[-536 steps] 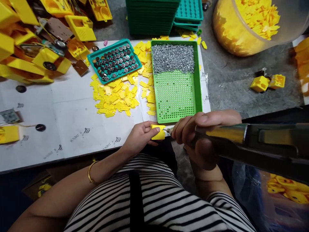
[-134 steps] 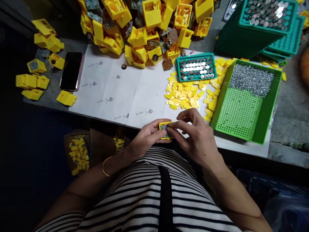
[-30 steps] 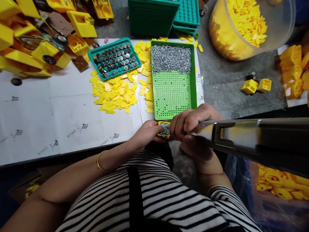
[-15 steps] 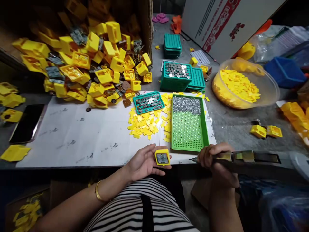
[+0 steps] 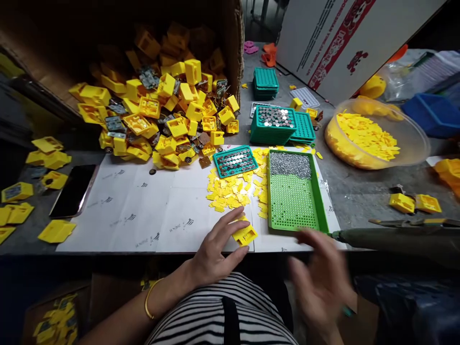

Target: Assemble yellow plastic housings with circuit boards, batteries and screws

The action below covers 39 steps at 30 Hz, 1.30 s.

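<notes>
The left hand (image 5: 212, 258) is at the near edge of the tabletop (image 5: 359, 191), around a small, boxy yellow plastic housing (image 5: 245, 235) with a recess facing up. Its fingers lie over the far side and its thumb reaches the near corner; whether they clamp the housing or only steady it against the white printed paper sheet (image 5: 179, 211), I cannot tell. Being close to the wearer's striped shirt (image 5: 215, 306), the piece sits in easy reach of both hands.

The right hand (image 5: 319, 282), blurred, is off the near edge with fingers and thumb apart and nothing between them. Just beyond it, a long dark tool (image 5: 402, 244) lies across the view, its tip beside the near right corner of a green perforated plastic tray (image 5: 296, 203). Small silver metal pieces (image 5: 290, 164) are gathered at the tray's far end, which leaves its near part bare and probably makes them easy to pick from.

Left of the tray, flat yellow plastic tabs (image 5: 226, 191) are spread within reach, with a teal plastic tray of round metal discs (image 5: 235, 162) beyond them. Towards the far left, yellow housings with wired parts (image 5: 168, 124) spill from a large brown cardboard box (image 5: 46, 81), seemingly kept back so the paper's near side gives working room.
</notes>
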Each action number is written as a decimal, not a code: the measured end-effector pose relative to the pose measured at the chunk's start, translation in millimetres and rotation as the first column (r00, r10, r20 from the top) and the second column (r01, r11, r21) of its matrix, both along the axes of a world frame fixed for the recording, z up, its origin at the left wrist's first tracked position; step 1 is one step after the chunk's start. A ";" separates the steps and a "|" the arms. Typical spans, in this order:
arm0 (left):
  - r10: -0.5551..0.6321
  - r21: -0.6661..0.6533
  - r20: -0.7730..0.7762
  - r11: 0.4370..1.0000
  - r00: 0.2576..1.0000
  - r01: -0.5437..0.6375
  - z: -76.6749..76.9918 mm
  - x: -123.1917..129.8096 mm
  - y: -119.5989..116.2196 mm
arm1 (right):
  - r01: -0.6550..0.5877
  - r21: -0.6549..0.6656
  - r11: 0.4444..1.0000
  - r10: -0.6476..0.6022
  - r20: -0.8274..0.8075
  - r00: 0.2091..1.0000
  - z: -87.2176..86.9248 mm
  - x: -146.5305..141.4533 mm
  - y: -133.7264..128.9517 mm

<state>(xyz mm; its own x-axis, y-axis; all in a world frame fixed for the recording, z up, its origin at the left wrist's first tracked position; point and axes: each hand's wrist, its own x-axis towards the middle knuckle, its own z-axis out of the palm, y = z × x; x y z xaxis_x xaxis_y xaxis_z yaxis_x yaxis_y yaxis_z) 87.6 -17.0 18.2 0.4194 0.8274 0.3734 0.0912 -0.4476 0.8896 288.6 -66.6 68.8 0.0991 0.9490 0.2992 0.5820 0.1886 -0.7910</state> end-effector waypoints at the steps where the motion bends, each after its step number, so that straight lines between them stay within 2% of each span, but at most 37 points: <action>1: -0.005 0.067 0.002 0.998 1.000 0.005 1.3 -2.0 -0.6 | -0.074 -0.051 0.996 0.072 -0.039 0.997 -1.4 -11.1 5.8; 3: 0.021 0.124 0.020 0.992 1.000 -0.023 2.7 -6.4 -1.9 | -0.257 -0.160 0.953 0.227 -0.183 0.956 -5.7 -29.3 20.2; 4: 0.052 0.108 0.037 0.993 0.998 -0.056 2.6 -8.7 -2.4 | -0.324 -0.194 0.926 0.274 -0.249 0.929 -8.3 -36.8 27.6; 5: 0.096 0.058 0.064 0.993 0.993 -0.100 2.1 -11.1 -2.7 | -0.365 -0.209 0.907 0.295 -0.303 0.906 -10.8 -43.5 34.5; 7: 0.206 -0.158 0.151 0.970 0.967 -0.183 0.2 -15.6 -1.9 | -0.391 -0.208 0.896 0.293 -0.383 0.876 -15.2 -54.9 46.4; 9: 0.282 -0.467 0.261 0.874 0.923 -0.135 -1.9 -19.9 1.8 | -0.460 -0.214 0.862 0.330 -0.453 0.828 -18.0 -63.1 58.8; 11: 0.338 -0.707 0.370 0.707 0.865 0.026 -4.1 -24.2 8.3 | -0.514 -0.217 0.830 0.390 -0.434 0.812 -19.7 -66.0 76.6; 13: 0.407 -0.818 0.440 0.550 0.800 0.170 -6.5 -29.0 15.9 | -0.451 -0.194 0.871 0.401 -0.248 0.882 -21.7 -62.3 102.5; 15: 0.476 -0.864 0.456 0.440 0.752 0.245 -8.7 -34.3 22.3 | -0.245 -0.104 0.964 0.253 0.073 0.965 -25.3 -54.3 133.6; 17: 0.499 -0.886 0.450 0.354 0.740 0.300 -10.4 -39.5 26.1 | -0.146 -0.137 0.980 0.186 0.355 0.916 -31.0 -46.6 162.7; 20: 0.506 -0.904 0.426 0.269 0.750 0.332 -11.7 -45.7 28.1 | -0.123 -0.274 0.954 0.257 0.533 0.806 -41.3 -42.5 189.4; 22: 0.502 -0.912 0.409 0.242 0.762 0.331 -12.3 -48.2 29.1 | -0.124 -0.320 0.939 0.288 0.541 0.790 -47.0 -43.9 195.0; 25: 0.486 -0.919 0.392 0.234 0.781 0.317 -13.6 -49.9 32.0 | -0.107 -0.341 0.934 0.283 0.523 0.804 -49.8 -44.2 195.8; 33: 0.424 -0.928 0.369 0.222 0.827 0.300 -14.8 -47.6 36.0 | -0.062 -0.361 0.931 0.206 0.375 0.904 -33.2 -17.9 211.1; 39: 0.426 -0.927 0.373 0.218 0.824 0.307 -18.1 -47.4 37.2 | -0.075 -0.413 0.908 0.251 0.391 0.886 -36.7 -25.4 223.0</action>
<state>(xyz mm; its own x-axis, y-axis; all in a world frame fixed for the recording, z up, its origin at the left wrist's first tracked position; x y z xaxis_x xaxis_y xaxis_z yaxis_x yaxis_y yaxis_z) 40.1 20.2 0.0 0.4220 0.6866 -0.5920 -0.4855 0.7226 0.4920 263.2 156.4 32.1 -0.1203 0.9870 -0.1068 0.8639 0.0511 -0.5010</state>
